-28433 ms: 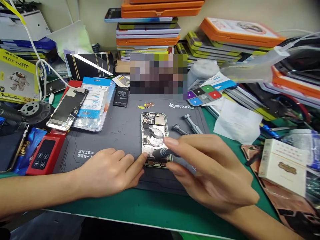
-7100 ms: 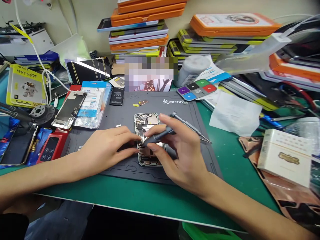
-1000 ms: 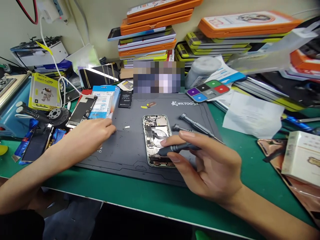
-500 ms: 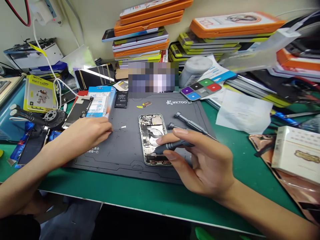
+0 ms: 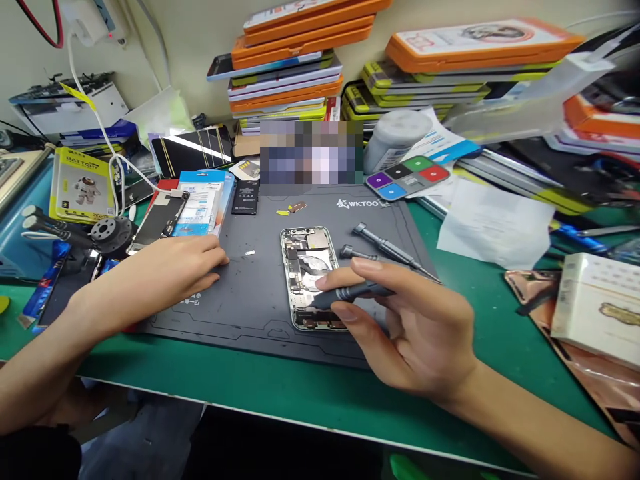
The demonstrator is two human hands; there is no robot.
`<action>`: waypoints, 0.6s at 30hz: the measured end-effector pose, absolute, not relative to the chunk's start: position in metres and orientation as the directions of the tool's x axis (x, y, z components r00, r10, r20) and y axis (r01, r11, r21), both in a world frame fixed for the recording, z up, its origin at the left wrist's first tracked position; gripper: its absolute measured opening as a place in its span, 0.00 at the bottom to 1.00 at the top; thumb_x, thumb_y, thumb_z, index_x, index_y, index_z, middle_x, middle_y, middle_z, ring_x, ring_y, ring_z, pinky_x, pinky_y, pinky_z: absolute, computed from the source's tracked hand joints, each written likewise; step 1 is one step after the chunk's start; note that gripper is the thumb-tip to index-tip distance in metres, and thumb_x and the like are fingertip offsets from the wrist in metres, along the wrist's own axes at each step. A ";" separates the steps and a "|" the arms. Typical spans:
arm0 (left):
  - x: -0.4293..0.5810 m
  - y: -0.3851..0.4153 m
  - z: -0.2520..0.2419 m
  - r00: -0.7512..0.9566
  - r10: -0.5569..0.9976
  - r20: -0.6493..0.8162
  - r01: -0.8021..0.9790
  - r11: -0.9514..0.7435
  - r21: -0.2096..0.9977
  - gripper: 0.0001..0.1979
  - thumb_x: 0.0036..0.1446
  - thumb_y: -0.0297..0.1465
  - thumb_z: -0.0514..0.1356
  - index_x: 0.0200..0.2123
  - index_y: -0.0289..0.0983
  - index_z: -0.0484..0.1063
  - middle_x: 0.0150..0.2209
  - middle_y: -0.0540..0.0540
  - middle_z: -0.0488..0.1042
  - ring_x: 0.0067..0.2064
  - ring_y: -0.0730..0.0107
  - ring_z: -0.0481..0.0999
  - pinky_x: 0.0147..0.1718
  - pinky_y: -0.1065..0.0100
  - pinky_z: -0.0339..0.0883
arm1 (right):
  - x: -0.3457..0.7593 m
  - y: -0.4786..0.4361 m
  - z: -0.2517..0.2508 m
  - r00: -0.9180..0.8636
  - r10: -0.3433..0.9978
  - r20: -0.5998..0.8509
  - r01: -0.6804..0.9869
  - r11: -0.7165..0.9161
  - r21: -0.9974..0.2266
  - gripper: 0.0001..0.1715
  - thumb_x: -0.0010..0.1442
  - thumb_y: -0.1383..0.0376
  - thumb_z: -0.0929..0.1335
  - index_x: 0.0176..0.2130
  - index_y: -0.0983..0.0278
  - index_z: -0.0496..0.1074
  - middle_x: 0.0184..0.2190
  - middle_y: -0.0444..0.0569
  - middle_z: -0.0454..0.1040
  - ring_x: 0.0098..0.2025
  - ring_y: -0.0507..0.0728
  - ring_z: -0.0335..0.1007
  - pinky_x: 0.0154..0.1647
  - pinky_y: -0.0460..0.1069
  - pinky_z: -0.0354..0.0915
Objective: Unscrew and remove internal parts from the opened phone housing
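An opened phone body (image 5: 309,267) lies face up in the middle of a grey work mat (image 5: 260,293), its inner parts showing. My right hand (image 5: 415,333) pinches a dark screwdriver (image 5: 345,293) between thumb and forefinger, its tip over the phone's lower half. My left hand (image 5: 160,273) rests palm down on the mat's left part, its fingertips drawn together near a tiny white piece (image 5: 249,253); anything under them is hidden. Two more screwdrivers (image 5: 385,250) lie on the mat to the right of the phone.
A detached phone screen (image 5: 157,220), blue packets (image 5: 203,200) and a black battery (image 5: 245,197) lie at the mat's left rear. Stacked orange and yellow cases (image 5: 295,67) fill the back. A coloured screw tray (image 5: 407,177), white paper (image 5: 495,223) and a white box (image 5: 597,307) sit right.
My left hand has stayed on the mat's left side, barely shifting. My right hand keeps the screwdriver over the phone; only the view has drifted slightly.
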State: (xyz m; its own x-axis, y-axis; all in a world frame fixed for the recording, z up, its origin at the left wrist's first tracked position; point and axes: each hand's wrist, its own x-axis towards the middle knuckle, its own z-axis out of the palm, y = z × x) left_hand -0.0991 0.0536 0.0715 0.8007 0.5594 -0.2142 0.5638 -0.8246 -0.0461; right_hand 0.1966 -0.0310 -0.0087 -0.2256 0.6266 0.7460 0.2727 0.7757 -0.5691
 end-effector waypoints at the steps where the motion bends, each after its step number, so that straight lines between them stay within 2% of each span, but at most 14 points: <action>1: -0.098 0.052 0.072 0.799 0.561 -0.219 0.561 -0.825 -0.066 0.13 0.74 0.36 0.52 0.50 0.39 0.74 0.46 0.46 0.75 0.43 0.64 0.76 0.39 0.64 0.66 | 0.197 -0.031 -0.008 -0.225 0.634 0.740 0.279 0.769 -0.574 0.46 0.59 0.80 0.70 0.69 0.53 0.60 0.44 0.50 0.82 0.43 0.57 0.82 0.42 0.53 0.83; 13: -0.090 0.052 0.070 0.812 0.547 -0.204 0.532 -0.837 -0.126 0.12 0.74 0.32 0.50 0.42 0.37 0.71 0.41 0.45 0.73 0.42 0.63 0.74 0.40 0.63 0.66 | 0.198 -0.036 -0.007 -0.236 0.656 0.717 0.297 0.751 -0.590 0.43 0.61 0.78 0.70 0.69 0.52 0.61 0.46 0.51 0.84 0.44 0.59 0.84 0.38 0.52 0.83; 18: -0.086 0.055 0.068 0.800 0.561 -0.212 0.549 -0.828 -0.117 0.11 0.73 0.30 0.50 0.41 0.36 0.71 0.40 0.45 0.73 0.41 0.63 0.75 0.39 0.63 0.67 | 0.199 -0.035 -0.006 -0.258 0.630 0.733 0.298 0.773 -0.560 0.45 0.60 0.78 0.70 0.70 0.54 0.59 0.47 0.52 0.84 0.45 0.59 0.84 0.40 0.52 0.83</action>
